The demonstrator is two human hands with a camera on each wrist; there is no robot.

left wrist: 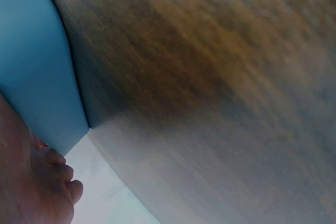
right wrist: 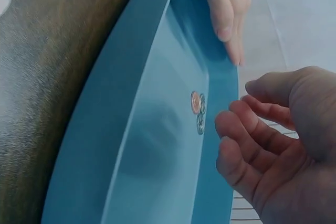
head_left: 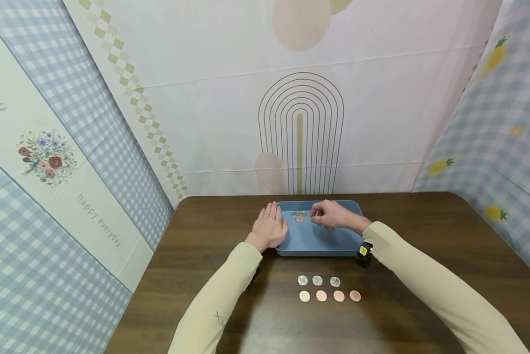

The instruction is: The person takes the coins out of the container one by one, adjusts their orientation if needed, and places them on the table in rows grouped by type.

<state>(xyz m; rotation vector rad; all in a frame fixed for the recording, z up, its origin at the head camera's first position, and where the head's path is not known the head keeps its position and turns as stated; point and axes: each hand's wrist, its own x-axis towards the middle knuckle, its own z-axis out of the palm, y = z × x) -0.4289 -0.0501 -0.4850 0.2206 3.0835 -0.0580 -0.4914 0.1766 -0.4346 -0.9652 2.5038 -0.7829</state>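
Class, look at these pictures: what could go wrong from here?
The three coins in the tray sit bunched together, so the right hand might nudge or pick up two at once.
If the left hand, at the tray's side, lifts away, the tray could slide.
The right sleeve might brush the coin rows on drawing back.

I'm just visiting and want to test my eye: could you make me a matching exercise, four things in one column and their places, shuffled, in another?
Things:
1. Left-hand fingers
2. Row of four coins
3. Right-hand fingers
4. Row of three coins

Places:
A. Above the blue tray
B. On the table, in the row nearer the tray
C. At the tray's left side
D. On the table, in the row farther from the tray

Right pairs: 1-C, 2-D, 3-A, 4-B
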